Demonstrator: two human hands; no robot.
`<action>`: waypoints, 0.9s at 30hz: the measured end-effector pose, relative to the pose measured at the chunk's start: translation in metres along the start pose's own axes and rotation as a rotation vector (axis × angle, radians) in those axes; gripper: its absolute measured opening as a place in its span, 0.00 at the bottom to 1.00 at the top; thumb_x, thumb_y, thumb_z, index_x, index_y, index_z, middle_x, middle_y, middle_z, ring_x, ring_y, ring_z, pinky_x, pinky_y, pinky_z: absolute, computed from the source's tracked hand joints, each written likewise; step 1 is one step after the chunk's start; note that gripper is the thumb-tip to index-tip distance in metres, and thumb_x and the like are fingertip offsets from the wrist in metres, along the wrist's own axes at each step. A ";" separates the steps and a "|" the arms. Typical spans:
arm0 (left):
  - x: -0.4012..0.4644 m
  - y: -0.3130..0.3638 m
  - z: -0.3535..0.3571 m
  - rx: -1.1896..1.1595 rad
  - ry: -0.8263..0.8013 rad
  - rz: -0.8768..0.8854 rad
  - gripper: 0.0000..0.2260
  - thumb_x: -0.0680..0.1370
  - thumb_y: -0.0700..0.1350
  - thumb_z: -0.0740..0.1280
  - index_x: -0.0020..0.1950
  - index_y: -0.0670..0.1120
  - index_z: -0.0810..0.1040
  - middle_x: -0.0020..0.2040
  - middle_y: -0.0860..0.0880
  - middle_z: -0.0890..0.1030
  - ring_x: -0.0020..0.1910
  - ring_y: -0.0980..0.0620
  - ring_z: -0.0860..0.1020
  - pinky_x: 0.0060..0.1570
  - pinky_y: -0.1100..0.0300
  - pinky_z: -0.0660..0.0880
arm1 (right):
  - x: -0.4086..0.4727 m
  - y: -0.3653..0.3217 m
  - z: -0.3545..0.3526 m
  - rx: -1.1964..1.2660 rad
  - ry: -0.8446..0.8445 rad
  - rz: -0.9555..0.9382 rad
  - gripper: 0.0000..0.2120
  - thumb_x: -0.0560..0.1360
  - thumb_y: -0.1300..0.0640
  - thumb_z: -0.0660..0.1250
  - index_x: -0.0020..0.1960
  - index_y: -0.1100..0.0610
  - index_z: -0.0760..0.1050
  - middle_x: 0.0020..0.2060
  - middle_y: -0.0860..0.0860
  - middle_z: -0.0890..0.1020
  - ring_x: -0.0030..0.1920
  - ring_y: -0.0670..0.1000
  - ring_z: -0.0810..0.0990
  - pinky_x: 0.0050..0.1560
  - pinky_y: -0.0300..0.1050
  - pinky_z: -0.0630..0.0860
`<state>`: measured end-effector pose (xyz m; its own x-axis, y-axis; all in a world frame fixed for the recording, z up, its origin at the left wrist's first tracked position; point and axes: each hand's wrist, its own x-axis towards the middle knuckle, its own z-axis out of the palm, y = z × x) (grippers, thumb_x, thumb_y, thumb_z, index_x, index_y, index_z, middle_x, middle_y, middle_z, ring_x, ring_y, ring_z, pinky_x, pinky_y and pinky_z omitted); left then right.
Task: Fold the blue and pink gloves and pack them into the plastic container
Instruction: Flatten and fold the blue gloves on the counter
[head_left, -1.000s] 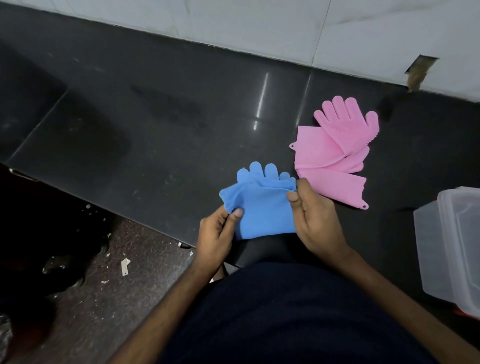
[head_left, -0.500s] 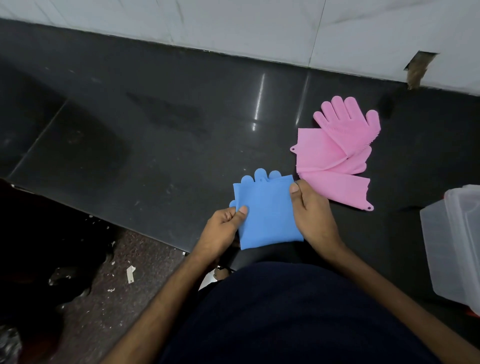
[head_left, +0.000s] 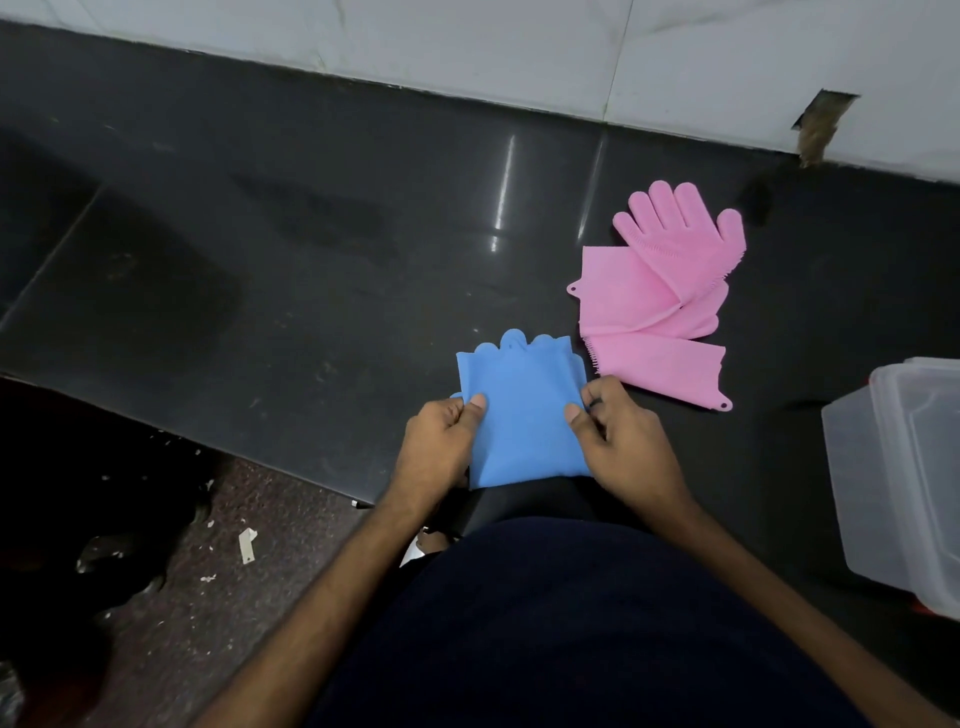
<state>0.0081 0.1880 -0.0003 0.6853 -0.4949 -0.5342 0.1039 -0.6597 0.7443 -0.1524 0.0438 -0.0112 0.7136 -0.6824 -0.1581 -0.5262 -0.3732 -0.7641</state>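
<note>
At the slab's (head_left: 311, 291) near edge, left hand (head_left: 436, 441) and right hand (head_left: 618, 441) pinch opposite sides of the folded blue gloves (head_left: 522, 410); pink gloves (head_left: 654, 301) lie unfolded just beyond, container (head_left: 852, 488) well right; judged early: pink fold and all packing remain

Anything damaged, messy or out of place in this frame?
Yes: the white wall tile has a broken gap at its base on the right. Pale scraps litter the floor at lower left. The pink gloves lie crossed in a loose heap.
</note>
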 end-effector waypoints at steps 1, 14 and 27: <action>0.001 0.001 0.001 0.080 0.027 0.044 0.25 0.84 0.56 0.62 0.38 0.36 0.70 0.35 0.43 0.78 0.32 0.44 0.76 0.32 0.53 0.75 | -0.001 0.000 0.001 -0.002 0.008 0.011 0.09 0.82 0.53 0.63 0.47 0.52 0.66 0.26 0.47 0.69 0.28 0.47 0.69 0.31 0.48 0.65; 0.011 0.005 0.006 0.573 0.186 0.200 0.25 0.84 0.60 0.61 0.32 0.45 0.65 0.30 0.49 0.73 0.30 0.48 0.71 0.29 0.55 0.63 | 0.000 -0.009 0.005 -0.286 0.008 0.029 0.10 0.83 0.48 0.57 0.49 0.54 0.62 0.31 0.50 0.75 0.33 0.60 0.77 0.33 0.52 0.72; 0.027 -0.002 -0.006 0.247 0.001 0.171 0.27 0.81 0.58 0.68 0.32 0.39 0.70 0.24 0.47 0.70 0.22 0.53 0.67 0.22 0.59 0.64 | 0.023 -0.044 0.028 -0.702 -0.071 -0.468 0.29 0.84 0.46 0.46 0.81 0.58 0.58 0.82 0.53 0.57 0.82 0.53 0.53 0.79 0.53 0.53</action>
<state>0.0309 0.1794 -0.0135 0.6784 -0.6104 -0.4089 -0.1915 -0.6842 0.7037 -0.1002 0.0624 0.0009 0.9445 -0.3279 0.0209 -0.3176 -0.9273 -0.1983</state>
